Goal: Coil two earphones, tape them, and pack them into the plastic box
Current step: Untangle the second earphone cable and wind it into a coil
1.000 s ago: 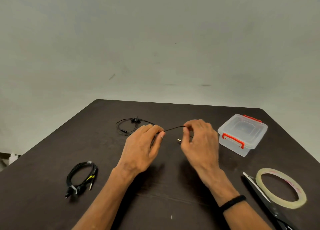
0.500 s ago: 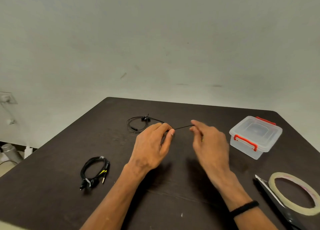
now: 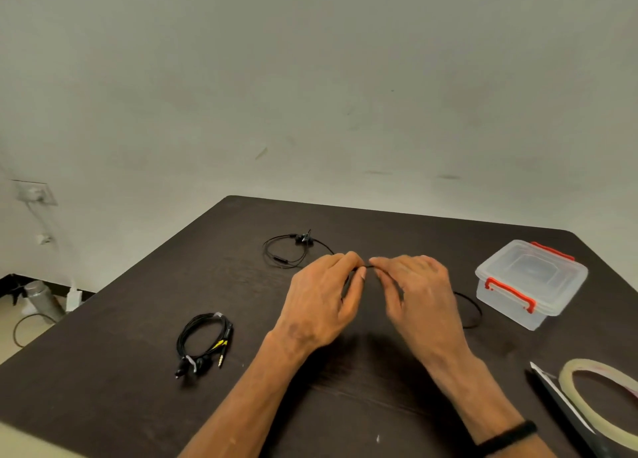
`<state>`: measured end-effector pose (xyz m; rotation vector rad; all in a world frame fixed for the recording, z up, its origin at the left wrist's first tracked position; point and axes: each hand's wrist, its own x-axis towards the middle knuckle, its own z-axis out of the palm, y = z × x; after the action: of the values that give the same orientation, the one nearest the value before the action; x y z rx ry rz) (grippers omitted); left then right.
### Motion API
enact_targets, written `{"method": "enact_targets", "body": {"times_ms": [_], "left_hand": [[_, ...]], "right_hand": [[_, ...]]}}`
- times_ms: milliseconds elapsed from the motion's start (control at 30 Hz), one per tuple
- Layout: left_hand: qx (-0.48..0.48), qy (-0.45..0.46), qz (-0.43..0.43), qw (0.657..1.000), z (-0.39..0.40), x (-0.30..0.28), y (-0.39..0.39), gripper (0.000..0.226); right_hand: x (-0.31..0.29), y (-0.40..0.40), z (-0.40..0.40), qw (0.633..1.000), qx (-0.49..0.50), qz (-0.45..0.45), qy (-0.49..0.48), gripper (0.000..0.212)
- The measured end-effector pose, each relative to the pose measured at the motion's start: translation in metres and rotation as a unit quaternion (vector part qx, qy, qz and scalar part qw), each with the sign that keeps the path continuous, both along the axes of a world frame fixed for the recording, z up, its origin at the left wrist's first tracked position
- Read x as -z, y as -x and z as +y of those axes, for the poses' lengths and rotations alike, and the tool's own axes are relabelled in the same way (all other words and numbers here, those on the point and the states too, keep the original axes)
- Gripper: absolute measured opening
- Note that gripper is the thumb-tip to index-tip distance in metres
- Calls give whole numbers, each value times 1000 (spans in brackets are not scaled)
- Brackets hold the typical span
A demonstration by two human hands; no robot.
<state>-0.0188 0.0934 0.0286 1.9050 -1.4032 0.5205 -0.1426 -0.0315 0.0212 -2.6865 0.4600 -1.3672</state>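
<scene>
Both hands now meet near the middle of the dark table (image 3: 138,371): the left hand (image 3: 321,302) pinches the loose earphone cable (image 3: 471,305), and the right hand (image 3: 419,295), a moment ago well apart from it, has closed in and pinches the same cable just beside the left fingertips. A slack loop now trails toward the plastic box (image 3: 530,281) — judged the first coil turn forming. Its earbuds (image 3: 303,238) lie beyond the hands. The taped earphone bundle (image 3: 203,342) rests left of them; the tape roll (image 3: 602,402) and scissors (image 3: 566,412) wait nearer than the lidded box.

Clear glossy plastic box (image 3: 530,281) with red plastic latches; dark matt wood-grain surface (image 3: 138,337); translucent tape roll (image 3: 587,409); black rubbery earphone cable (image 3: 203,337).
</scene>
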Motion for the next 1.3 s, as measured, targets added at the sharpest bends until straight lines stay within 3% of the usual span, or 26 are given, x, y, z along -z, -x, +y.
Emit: {"method": "enact_targets", "body": {"times_ms": [133, 200, 267, 433, 600, 667, 800, 967, 1067, 1167, 1233, 1300], "left_hand": [[-9, -7, 10, 1000, 1, -3, -6, 16], [-30, -3, 14, 999, 3, -3, -10, 17], [-44, -6, 17, 999, 3, -2, -12, 18], [-22, -24, 7, 999, -1, -1, -2, 17], [-9, -32, 9, 999, -2, -1, -1, 18], [-2, -37, 7, 999, -2, 0, 0, 19], [4, -47, 5, 999, -3, 2, 1, 20], [-4, -30, 10, 999, -3, 1, -1, 20], [-24, -19, 22, 999, 0, 1, -7, 19], [-51, 0, 31, 998, 3, 0, -15, 18], [-65, 4, 28, 997, 3, 0, -15, 18], [-69, 2, 21, 997, 2, 1, -11, 18]], "right_hand": [[-5, 9, -16, 983, 86, -88, -136, 17], [-4, 14, -23, 971, 139, -90, -173, 19], [0, 13, -26, 976, 153, -59, -143, 27], [5, 1, -3, 1000, 15, 6, 5, 57], [4, -4, 11, 1000, -15, -4, 1, 81], [6, -4, 12, 999, -34, -1, 5, 72], [9, -4, 7, 998, -49, -23, 16, 28], [5, -2, 6, 988, -96, -68, -101, 16], [-7, 0, 2, 934, -60, -165, -312, 9], [-9, 4, -15, 829, 18, -278, -485, 19], [-7, 7, -17, 768, 60, -300, -562, 35], [-4, 7, -8, 774, 85, -256, -573, 53]]}}
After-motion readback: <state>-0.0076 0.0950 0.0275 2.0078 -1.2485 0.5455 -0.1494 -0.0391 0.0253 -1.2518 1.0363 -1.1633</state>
